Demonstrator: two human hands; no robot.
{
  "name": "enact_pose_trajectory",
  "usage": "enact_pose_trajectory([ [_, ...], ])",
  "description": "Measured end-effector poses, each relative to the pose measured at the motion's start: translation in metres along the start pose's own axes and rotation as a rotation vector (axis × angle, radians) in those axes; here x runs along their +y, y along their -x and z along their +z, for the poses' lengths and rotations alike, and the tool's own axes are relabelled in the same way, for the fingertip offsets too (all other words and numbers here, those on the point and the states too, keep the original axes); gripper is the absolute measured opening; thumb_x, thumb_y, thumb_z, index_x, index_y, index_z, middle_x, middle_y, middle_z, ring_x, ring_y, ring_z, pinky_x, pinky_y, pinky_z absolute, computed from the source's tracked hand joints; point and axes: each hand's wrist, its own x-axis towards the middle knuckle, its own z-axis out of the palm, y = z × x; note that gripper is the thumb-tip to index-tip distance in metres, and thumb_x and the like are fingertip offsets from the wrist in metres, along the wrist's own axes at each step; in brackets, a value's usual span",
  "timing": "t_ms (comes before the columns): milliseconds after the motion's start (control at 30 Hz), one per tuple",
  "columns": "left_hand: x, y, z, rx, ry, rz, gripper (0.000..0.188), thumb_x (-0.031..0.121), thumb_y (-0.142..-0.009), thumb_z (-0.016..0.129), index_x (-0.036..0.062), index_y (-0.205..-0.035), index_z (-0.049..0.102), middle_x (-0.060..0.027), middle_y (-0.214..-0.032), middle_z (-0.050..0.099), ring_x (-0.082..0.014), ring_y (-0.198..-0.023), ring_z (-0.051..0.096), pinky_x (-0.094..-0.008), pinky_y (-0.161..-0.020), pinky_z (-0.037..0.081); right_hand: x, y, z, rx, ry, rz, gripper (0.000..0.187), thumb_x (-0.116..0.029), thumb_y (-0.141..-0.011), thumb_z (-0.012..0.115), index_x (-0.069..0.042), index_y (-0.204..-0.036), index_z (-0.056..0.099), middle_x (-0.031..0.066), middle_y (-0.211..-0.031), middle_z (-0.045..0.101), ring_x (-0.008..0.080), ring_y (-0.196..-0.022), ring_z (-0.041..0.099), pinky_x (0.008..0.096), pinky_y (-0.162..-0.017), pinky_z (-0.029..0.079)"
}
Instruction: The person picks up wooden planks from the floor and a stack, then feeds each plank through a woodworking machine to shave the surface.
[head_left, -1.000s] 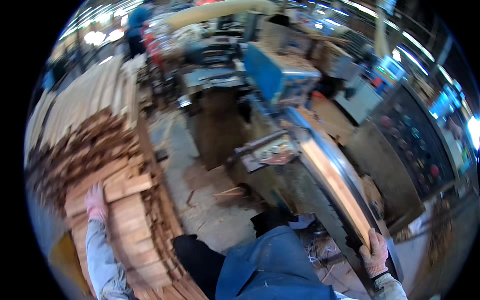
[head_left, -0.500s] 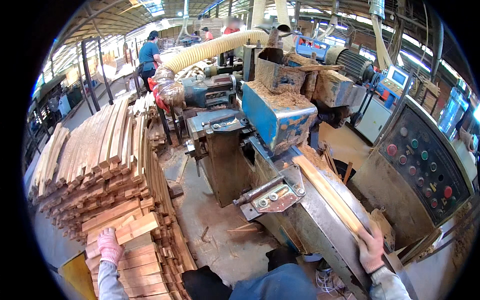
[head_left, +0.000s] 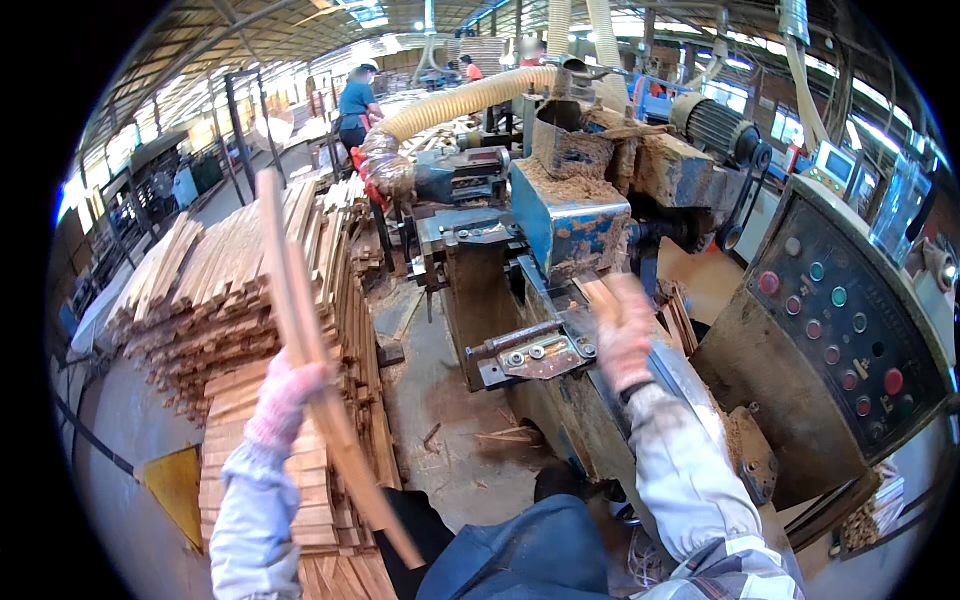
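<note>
My left hand [head_left: 285,400], in a pinkish work glove, is closed around a long wooden strip [head_left: 340,445]. The strip stands steeply slanted in front of the stacked wood and is blurred by motion; there may be two strips together. My right hand [head_left: 622,340], also gloved and smeared, is at the near end of another wooden strip [head_left: 597,293] on the machine's metal bed [head_left: 690,385]. That strip runs in under the blue, sawdust-covered housing [head_left: 570,220], which hides its far part. My right fingers appear bent over it.
A tall stack of wooden strips [head_left: 215,270] stands at left, with a lower pile [head_left: 235,430] nearer me. A metal guide bracket [head_left: 540,360] juts from the bed. At right is a control panel [head_left: 840,310] with buttons. A person [head_left: 356,105] stands at the far left.
My left hand has lifted a strip off the near pile and moved right. My right hand has slid forward along the bed, and its strip has gone further under the housing.
</note>
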Motion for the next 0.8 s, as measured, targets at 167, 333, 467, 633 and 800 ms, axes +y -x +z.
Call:
enact_pose_trajectory([
  [167, -0.006, -0.009, 0.126, -0.094, 0.61, 0.067, 0.051, 0.032, -0.085, 0.079, 0.0049, -0.124, 0.06, -0.0056, -0.099, 0.064, -0.0185, -0.089, 0.064, -0.0355, -0.08, 0.056, -0.148, 0.082, -0.081, -0.904, -0.071, 0.061, 0.106, -0.042, -0.085, 0.08, -0.005, -0.166, 0.022, 0.0205, -0.171, 0.024, 0.0308, -0.161, 0.015, 0.0415, -0.13, 0.016],
  [333, -0.021, 0.014, 0.262, -0.167, 1.137, -0.037, 0.043, 0.033, -0.092, 0.077, 0.006, -0.122, 0.061, -0.0052, -0.105, 0.066, -0.017, -0.092, 0.065, -0.0343, -0.082, 0.056, -0.17, 0.149, -0.161, -0.708, -0.113, 0.701, 0.11, -0.036, -0.074, 0.087, -0.008, -0.164, 0.032, 0.0206, -0.155, 0.053, 0.0285, -0.139, 0.055, 0.0339, -0.115, 0.042],
  [467, -0.027, 0.057, 0.346, -0.218, 0.693, 0.207, 0.082, 0.036, -0.096, 0.076, -0.0017, -0.156, 0.035, -0.0207, -0.14, 0.057, -0.0228, -0.119, 0.061, -0.039, -0.098, 0.054, -0.14, 0.21, -0.254, -0.43, 0.414, 0.532, 0.105, -0.032, -0.069, 0.088, -0.004, -0.159, 0.04, 0.0264, -0.135, 0.065, 0.0364, -0.126, 0.063, 0.0401, -0.109, 0.048],
  [633, -0.082, 0.055, 0.283, -0.132, 0.39, 0.552, 0.101, 0.012, -0.089, 0.08, 0.0049, -0.167, 0.016, -0.0204, -0.156, 0.047, -0.0277, -0.144, 0.048, -0.0418, -0.116, 0.04, -0.101, 0.321, -0.391, -0.539, 1.007, 0.177, 0.094, -0.043, -0.069, 0.085, 0.008, -0.141, 0.054, 0.0256, -0.104, 0.07, 0.0382, -0.088, 0.07, 0.0487, -0.078, 0.058],
  [800, -0.149, -0.002, 0.17, 0.087, -0.101, 0.674, 0.083, 0.01, -0.087, 0.08, 0.0004, -0.158, 0.037, -0.0194, -0.146, 0.055, -0.0308, -0.14, 0.052, -0.04, -0.116, 0.043, -0.141, 0.278, -0.34, -0.481, 1.006, 0.63, 0.08, -0.033, -0.09, 0.077, -0.004, -0.157, 0.044, 0.0291, -0.141, 0.059, 0.0483, -0.124, 0.058, 0.0552, -0.103, 0.047],
])
